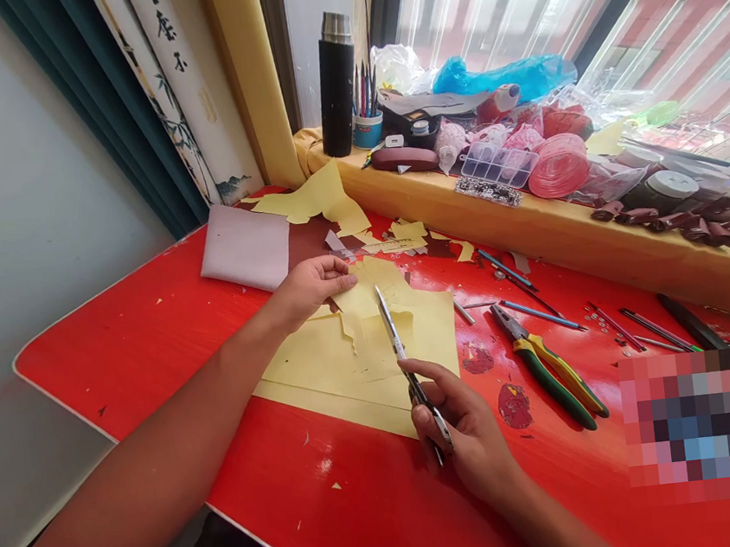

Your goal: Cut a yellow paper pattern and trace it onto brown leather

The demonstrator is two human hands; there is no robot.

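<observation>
The paper sheet (322, 365) is lying on the table (149, 331). My left hand (311, 288) is resting on its far edge and my right hand (466, 437) is sitting at its near right corner, with the cutter (398, 340) reaching over it. Pliers (548, 372) are lying right of the sheet, and a flask (336, 85) is standing well behind it.

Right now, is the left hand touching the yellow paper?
Touching. The head view shows the left hand with its fingertips gripping the upper edge of the yellow paper. The right hand holds a cutting tool.
</observation>
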